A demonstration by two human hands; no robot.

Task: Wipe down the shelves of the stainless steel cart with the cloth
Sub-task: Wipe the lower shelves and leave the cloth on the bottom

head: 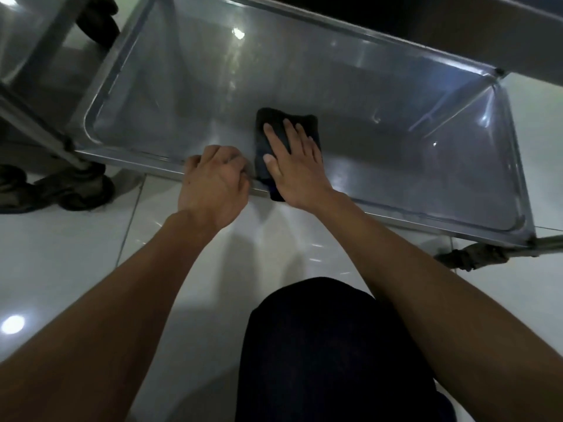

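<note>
Dark folded cloth (275,129) pressed flat onto steel cart shelf (396,153) by right hand (294,166), fingers straight; rim (152,161) gripped by left hand (213,184) for bracing.

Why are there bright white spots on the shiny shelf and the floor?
In the head view, those are lamp reflections: glare on the steel shelf and on the glossy floor tiles. The arms cast soft shadows on the floor, and the wide lens bends the shelf's edges, while the dark cloth shows no shine.
</note>
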